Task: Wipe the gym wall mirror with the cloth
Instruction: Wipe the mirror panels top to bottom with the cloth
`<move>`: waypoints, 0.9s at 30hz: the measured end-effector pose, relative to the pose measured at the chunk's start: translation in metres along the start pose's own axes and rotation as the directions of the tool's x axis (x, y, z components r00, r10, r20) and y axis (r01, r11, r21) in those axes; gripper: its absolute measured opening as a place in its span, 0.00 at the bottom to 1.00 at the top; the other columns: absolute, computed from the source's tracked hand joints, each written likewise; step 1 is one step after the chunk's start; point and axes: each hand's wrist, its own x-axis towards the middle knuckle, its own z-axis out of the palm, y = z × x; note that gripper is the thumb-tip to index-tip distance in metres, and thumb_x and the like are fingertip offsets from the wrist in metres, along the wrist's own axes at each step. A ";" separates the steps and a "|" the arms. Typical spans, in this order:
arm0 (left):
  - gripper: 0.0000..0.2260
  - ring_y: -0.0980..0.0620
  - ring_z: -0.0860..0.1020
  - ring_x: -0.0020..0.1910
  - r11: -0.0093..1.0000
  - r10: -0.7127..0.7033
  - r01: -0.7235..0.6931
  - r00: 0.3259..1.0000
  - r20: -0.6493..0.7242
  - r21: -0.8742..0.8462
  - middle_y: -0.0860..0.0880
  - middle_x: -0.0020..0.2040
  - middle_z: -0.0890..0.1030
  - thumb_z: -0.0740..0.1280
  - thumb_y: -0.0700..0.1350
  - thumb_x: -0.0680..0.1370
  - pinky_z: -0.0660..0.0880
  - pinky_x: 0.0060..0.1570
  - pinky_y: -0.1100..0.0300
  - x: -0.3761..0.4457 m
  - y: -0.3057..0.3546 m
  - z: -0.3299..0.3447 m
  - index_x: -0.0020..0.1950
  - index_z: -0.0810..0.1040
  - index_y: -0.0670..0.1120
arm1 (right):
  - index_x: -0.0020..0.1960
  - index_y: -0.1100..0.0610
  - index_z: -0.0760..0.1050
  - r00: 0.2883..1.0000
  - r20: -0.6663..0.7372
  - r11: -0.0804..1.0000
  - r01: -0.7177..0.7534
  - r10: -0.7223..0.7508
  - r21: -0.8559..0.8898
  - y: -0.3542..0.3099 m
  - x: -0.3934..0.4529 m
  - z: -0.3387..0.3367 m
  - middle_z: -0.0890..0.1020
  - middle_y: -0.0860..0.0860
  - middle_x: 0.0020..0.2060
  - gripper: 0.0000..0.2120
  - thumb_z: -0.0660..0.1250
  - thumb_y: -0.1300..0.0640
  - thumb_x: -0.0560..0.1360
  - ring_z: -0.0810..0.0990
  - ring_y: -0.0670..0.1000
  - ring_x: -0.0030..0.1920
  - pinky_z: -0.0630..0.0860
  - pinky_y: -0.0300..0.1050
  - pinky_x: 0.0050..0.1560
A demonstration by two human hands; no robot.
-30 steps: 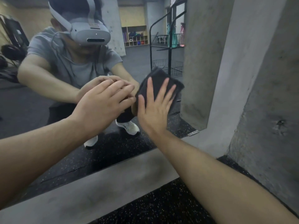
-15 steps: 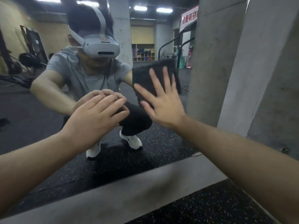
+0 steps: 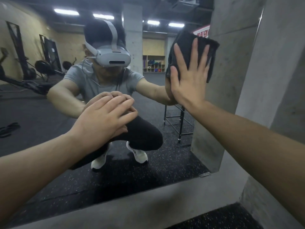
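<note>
In the head view, the right hand [image 3: 189, 76] lies flat with straight, spread fingers against a dark cloth [image 3: 194, 45], pressing it onto the wall mirror [image 3: 49, 113] near the glass's right edge, high in the scene. The cloth is crumpled and pokes out above and to either side of the fingers. The left hand [image 3: 105, 119] sits lower and to the left, its fingers bent so that the tips touch the glass; it holds nothing. Both forearms reach in from the near corners. The mirror reflects the person crouching in a grey T-shirt, dark trousers and white shoes [image 3: 138, 154], with a white headset [image 3: 113, 58] on the head. Behind the reflection show a speckled dark gym floor, a black wire rack [image 3: 179, 119] on the right, cubby shelves [image 3: 153, 63] at the far wall, and ceiling strip lights. A concrete ledge [image 3: 132, 207] runs under the mirror, and a concrete pillar [image 3: 277, 80] rises at the right, just beside the mirror's edge.
</note>
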 end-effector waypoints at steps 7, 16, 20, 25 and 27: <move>0.15 0.41 0.71 0.66 0.999 0.011 -0.013 0.999 -0.042 -0.038 0.40 0.66 0.79 0.61 0.49 0.83 0.63 0.68 0.49 -0.033 0.009 0.011 0.63 0.82 0.46 | 0.79 0.42 0.65 0.763 0.108 0.769 0.639 -0.638 0.022 -0.028 -0.060 0.016 0.65 0.57 0.80 0.24 0.59 0.42 0.84 0.58 0.70 0.79 0.51 0.70 0.79; 0.15 0.40 0.76 0.62 0.980 0.134 -0.117 0.986 0.102 -0.158 0.42 0.68 0.74 0.58 0.39 0.80 0.69 0.62 0.47 -0.059 0.073 0.038 0.63 0.77 0.45 | 0.81 0.40 0.60 0.475 0.239 0.503 0.861 -0.847 0.070 0.038 -0.221 0.052 0.59 0.49 0.81 0.27 0.62 0.43 0.84 0.53 0.61 0.81 0.45 0.60 0.82; 0.18 0.44 0.71 0.72 0.958 0.068 -0.014 0.982 0.178 -0.286 0.46 0.72 0.73 0.56 0.48 0.83 0.53 0.78 0.54 -0.068 0.098 0.056 0.67 0.80 0.45 | 0.82 0.41 0.60 0.408 0.278 0.455 0.881 -0.870 0.129 0.068 -0.264 0.056 0.58 0.47 0.82 0.26 0.60 0.46 0.85 0.53 0.57 0.82 0.47 0.57 0.82; 0.17 0.44 0.73 0.66 0.951 0.279 -0.258 0.954 0.107 -0.171 0.44 0.67 0.76 0.55 0.43 0.83 0.67 0.66 0.50 -0.064 0.130 0.079 0.63 0.80 0.43 | 0.80 0.40 0.63 0.424 0.281 0.482 0.856 -0.861 0.186 0.098 -0.291 0.057 0.63 0.45 0.80 0.24 0.62 0.46 0.85 0.57 0.55 0.82 0.49 0.55 0.82; 0.14 0.46 0.76 0.61 0.872 0.421 -0.398 0.907 0.020 -0.286 0.47 0.64 0.78 0.59 0.45 0.83 0.72 0.58 0.48 -0.052 0.121 0.094 0.58 0.79 0.38 | 0.80 0.41 0.64 0.413 0.284 0.472 0.862 -0.865 0.185 0.125 -0.299 0.054 0.63 0.45 0.80 0.24 0.62 0.47 0.85 0.56 0.53 0.82 0.50 0.54 0.82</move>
